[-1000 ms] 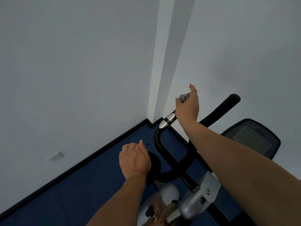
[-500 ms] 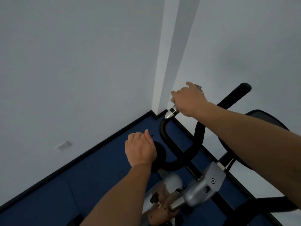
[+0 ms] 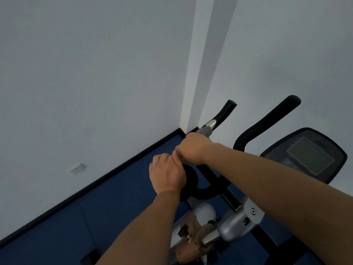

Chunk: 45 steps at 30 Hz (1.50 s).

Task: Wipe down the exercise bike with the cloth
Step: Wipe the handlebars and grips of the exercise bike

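The exercise bike's black handlebar curves below me, its left grip and right grip pointing up toward the wall. My right hand is closed around the left bar just under its silver sensor plate, with a grey cloth showing above the fist. My left hand is closed on the lower bend of the same bar, touching my right hand. The console with its dark screen sits at right.
White walls meet in a corner right behind the bike, with a black skirting over blue floor. A white wall socket is at left. The silver stem and a black knob lie below my arms.
My right hand has slid down the left bar from its top end to below the silver plate, uncovering the black grip. It now touches my left hand, which stayed put.
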Each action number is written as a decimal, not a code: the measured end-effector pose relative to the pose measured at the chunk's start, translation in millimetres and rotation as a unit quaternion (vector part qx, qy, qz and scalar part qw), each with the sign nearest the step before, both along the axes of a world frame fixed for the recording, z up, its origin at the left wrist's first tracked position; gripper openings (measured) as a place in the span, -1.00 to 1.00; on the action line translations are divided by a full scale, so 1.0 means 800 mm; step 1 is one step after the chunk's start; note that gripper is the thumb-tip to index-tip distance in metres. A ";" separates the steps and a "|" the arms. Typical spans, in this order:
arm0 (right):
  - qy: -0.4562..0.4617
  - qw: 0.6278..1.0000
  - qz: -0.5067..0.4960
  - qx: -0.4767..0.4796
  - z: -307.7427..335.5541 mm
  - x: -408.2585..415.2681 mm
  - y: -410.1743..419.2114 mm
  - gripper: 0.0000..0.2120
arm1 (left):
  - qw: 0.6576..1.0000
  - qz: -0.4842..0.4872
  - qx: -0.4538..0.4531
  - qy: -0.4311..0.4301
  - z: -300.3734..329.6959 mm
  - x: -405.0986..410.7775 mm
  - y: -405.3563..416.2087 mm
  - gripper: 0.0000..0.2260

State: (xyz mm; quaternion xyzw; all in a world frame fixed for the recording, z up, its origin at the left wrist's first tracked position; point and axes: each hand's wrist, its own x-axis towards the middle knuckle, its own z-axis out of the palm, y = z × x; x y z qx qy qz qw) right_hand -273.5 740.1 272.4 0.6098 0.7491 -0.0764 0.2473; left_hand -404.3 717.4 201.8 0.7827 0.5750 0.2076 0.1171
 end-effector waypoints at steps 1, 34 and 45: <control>-0.010 0.999 -0.010 0.035 -0.003 0.012 0.001 -0.72 | 1.000 -0.001 0.003 -0.001 0.000 0.000 0.000 -0.45; 0.775 0.065 -0.621 0.098 -0.044 0.038 -0.014 -0.02 | 1.000 -0.017 -0.019 0.002 -0.001 0.000 0.000 -0.41; 0.654 0.174 -0.727 0.113 -0.023 0.022 -0.029 -0.32 | 0.993 -0.037 -0.077 0.085 0.014 -0.003 0.000 -0.32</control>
